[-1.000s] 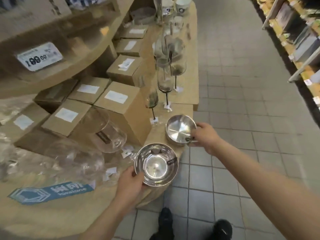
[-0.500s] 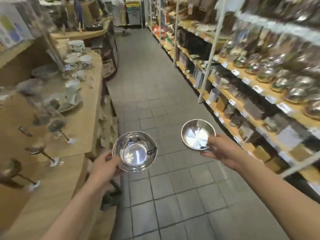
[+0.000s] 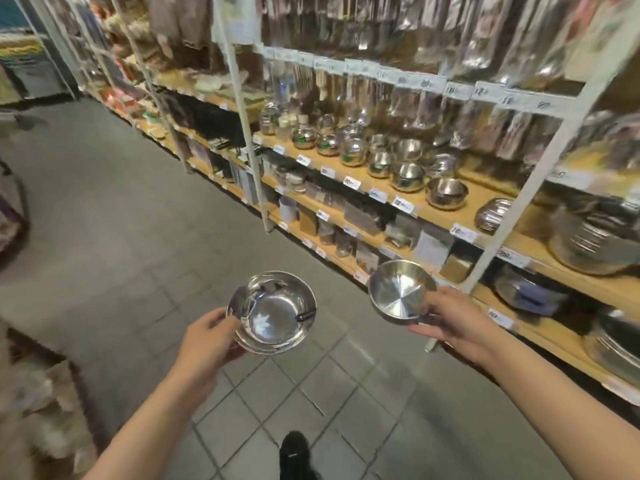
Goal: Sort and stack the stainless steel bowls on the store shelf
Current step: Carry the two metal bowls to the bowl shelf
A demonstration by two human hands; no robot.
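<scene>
Carrying two bowls to the shelf [image 3: 446, 209]

Our left hand [image 3: 207, 341] gripped the deeper bowl [image 3: 273, 311], our right hand [image 3: 453, 323] pinched the handled bowl [image 3: 398, 292]; we judged level carrying and size matching best.

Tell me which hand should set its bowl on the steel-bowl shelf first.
Right, probably. The right hand holds its bowl on the side nearest the wooden shelf of steel bowls; the left hand and its bowl are farther out over the aisle.

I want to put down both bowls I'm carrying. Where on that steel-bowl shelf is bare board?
Bare wood shows between the front bowl and the stacked plates, beside the white upright. Left of that, bowls crowd the shelf. Left hand and right hand each hold one.
</scene>
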